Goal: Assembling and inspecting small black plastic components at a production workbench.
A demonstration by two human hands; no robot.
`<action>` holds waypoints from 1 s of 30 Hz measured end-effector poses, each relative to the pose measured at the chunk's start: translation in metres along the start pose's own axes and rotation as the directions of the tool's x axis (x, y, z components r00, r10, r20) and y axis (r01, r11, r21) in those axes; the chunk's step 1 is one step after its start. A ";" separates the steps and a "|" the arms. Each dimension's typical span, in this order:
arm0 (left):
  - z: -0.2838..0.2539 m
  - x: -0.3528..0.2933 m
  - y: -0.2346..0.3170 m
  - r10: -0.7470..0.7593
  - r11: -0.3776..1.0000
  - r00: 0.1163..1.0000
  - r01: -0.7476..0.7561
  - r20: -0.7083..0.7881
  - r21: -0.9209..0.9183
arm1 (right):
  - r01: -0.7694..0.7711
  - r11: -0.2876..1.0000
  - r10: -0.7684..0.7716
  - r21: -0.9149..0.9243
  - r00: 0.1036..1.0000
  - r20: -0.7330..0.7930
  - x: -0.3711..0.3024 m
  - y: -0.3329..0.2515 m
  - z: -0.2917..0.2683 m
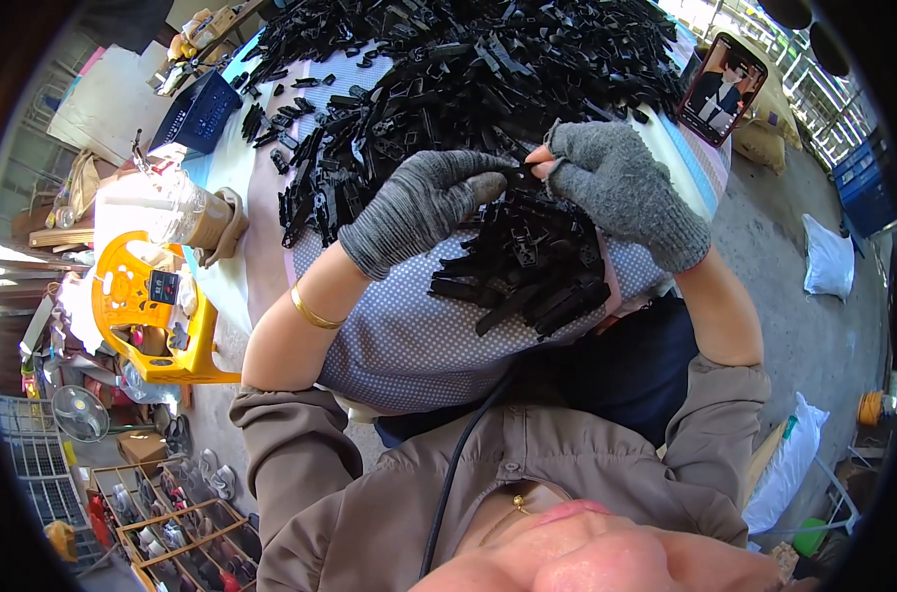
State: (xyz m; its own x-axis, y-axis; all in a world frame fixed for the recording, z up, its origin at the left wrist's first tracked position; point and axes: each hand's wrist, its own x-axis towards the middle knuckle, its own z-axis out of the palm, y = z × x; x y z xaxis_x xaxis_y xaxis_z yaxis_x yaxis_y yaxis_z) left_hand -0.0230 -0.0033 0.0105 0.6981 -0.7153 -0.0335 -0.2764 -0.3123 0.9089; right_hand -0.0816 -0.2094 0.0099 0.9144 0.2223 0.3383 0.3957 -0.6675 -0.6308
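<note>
One small black piece (526,170) is between my hands: the left hand (424,207) and the right hand (621,187), both in grey knit gloves (606,163), pinch it above the cloth-covered worktop (399,331). A small pile of black parts (532,257) lies nearest me; a bigger heap (468,74) spreads beyond. A phone (722,91) stands at the right edge.

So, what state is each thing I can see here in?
Left fingers: bent, tips near the right ones; grip unclear
Right fingers: pinching a small black piece
Black pieces: loose, heaped on patterned cloth
Gray gloves: worn; some right fingertips bare
Sleeves: pushed up
Phone: screen lit
Yellow chair: bearing a small dark box
Fan: spinning or not, cannot tell
</note>
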 end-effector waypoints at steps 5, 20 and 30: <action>0.002 -0.001 -0.003 0.023 0.995 1.000 -0.021 -0.020 0.094 | 0.019 1.000 -0.018 0.006 0.999 -0.041 0.000 0.004 0.005; 0.002 -0.003 -0.002 0.183 0.979 0.982 -0.187 0.049 0.081 | -0.136 0.973 0.090 0.185 0.967 0.240 -0.001 0.001 -0.015; 0.030 -0.018 0.011 0.568 0.773 0.821 -0.555 0.055 0.308 | -0.001 0.803 0.051 0.596 0.996 -0.068 -0.004 -0.053 0.021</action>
State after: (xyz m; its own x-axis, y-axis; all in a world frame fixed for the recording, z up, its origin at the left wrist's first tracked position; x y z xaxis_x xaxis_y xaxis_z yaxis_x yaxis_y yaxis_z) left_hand -0.0578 -0.0126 0.0089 0.3798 -0.7992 0.4658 -0.8046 -0.0370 0.5927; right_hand -0.1043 -0.1604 0.0270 0.9256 0.1393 0.3520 0.3680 -0.1131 -0.9229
